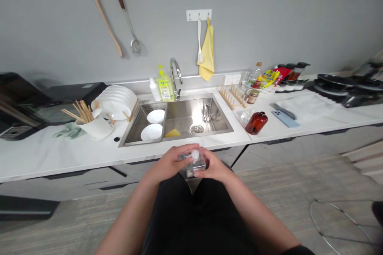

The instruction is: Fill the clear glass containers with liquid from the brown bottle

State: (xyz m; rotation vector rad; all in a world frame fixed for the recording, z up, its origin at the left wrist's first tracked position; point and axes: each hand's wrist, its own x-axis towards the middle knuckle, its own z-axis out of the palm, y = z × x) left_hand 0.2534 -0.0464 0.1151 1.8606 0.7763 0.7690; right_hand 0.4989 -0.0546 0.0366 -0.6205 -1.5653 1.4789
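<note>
Between both hands, in front of the counter's edge, is a clear square-sided bottle (196, 166) with a white pump-like top. My left hand (175, 162) wraps its left side, with the thumb by the white top. My right hand (216, 166) grips the right side, fingers curled around it. Part of the bottle is hidden by my fingers. The sink (191, 113) lies just beyond my hands, with two white bowls (152, 132) in a drain basket on its left and a yellow cloth or sponge (172, 133) at its front. An amber bottle (256, 123) without a cap stands to the right.
A faucet (175, 77), a yellow-green soap bottle (165, 86) and a white bottle (154, 90) stand behind the sink. At left are racked white plates (115, 101) and a chopstick holder (98, 127). A wooden rack (233, 96), a phone (285, 118) and condiments (269, 77) stand right.
</note>
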